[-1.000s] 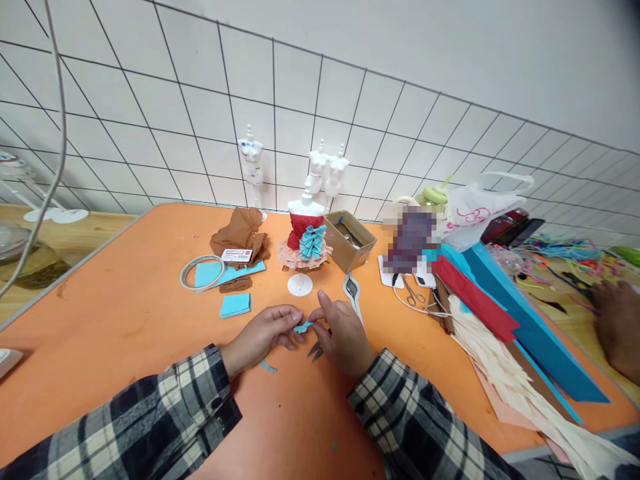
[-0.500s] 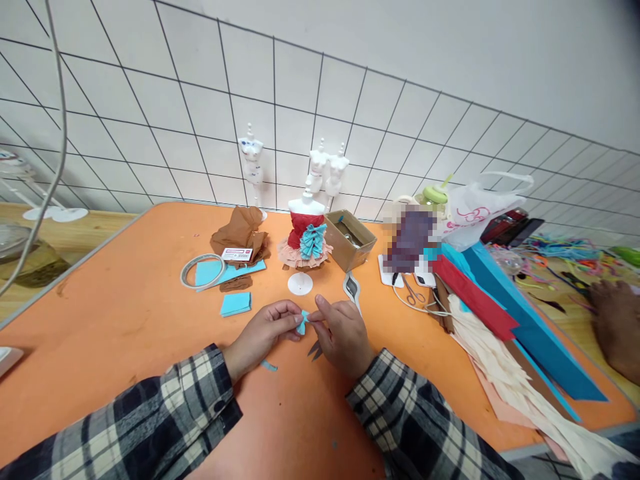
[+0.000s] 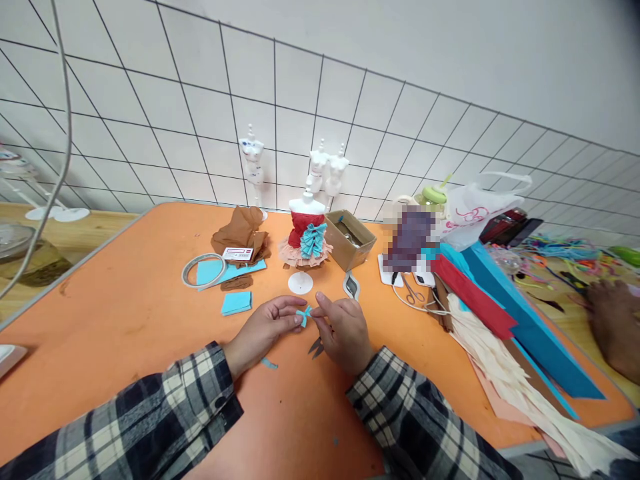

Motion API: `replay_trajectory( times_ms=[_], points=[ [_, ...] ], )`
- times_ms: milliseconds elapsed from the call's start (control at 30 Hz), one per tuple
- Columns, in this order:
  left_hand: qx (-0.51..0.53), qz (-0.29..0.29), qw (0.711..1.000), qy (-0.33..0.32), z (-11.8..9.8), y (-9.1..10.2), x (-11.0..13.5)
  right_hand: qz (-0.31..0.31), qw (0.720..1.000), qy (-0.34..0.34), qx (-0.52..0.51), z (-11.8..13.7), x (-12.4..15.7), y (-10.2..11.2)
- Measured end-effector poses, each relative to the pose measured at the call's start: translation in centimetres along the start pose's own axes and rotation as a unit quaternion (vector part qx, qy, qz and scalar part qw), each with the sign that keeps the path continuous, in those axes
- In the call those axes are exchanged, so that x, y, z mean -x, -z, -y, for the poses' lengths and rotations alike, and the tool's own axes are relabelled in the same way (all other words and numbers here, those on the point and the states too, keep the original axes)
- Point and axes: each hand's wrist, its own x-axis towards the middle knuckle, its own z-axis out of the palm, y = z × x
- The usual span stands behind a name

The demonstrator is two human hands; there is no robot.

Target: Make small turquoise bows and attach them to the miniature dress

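Note:
Between my hands is a small light-blue crepe-paper bow (image 3: pixel 304 316). My left hand (image 3: pixel 266 332) pinches its left side between thumb and fingers. On its right side, my right hand (image 3: pixel 346 333) grips the bow with its fingertips, its thumb raised. Scissors (image 3: pixel 316 347) lie on the table, their blades showing below my right hand and the rest partly covered by it. Just beyond my hands stands a mini dress form (image 3: pixel 306 223) in a red paper top, blue ruffle and pink skirt. A thin blue scrap (image 3: pixel 269 363) lies beside my left wrist.
Left on the orange table (image 3: pixel 125 320) are a tape roll (image 3: pixel 186 275), folded blue paper (image 3: pixel 237 304) and brown crepe paper (image 3: pixel 239 228). Behind stand bare dress forms (image 3: pixel 251 160) and a cardboard box (image 3: pixel 350 247). Paper strips (image 3: pixel 500 347) cover the right side; another person's hand (image 3: pixel 613 327) rests beyond.
The blue bow has turned and lifted slightly, so its pinched middle and loops now show more clearly. Both hands keep hold of it and have barely shifted.

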Motion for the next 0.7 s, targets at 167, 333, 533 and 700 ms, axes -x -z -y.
replay_trajectory(
  times_ms=[167, 333, 533, 700],
  points=[
    [-0.053, -0.071, 0.995, -0.043, -0.6, -0.5, 0.2, 0.009, 0.994, -0.036, -0.098, 0.9, -0.5, 0.9],
    [-0.114, -0.078, 0.989, -0.055, -1.1, -1.0, 0.4, 0.053, 0.980, -0.099, -0.162, 1.0, -1.0, 1.0],
    [-0.127, -0.053, 0.989, -0.056, -0.9, -0.9, 0.4, 0.065, 0.974, -0.120, -0.179, 0.5, -1.0, 0.4],
    [-0.131, -0.037, 0.989, -0.056, -1.2, -1.0, 0.5, 0.085, 0.980, -0.103, -0.151, 0.5, -1.0, 0.3]
  ],
)
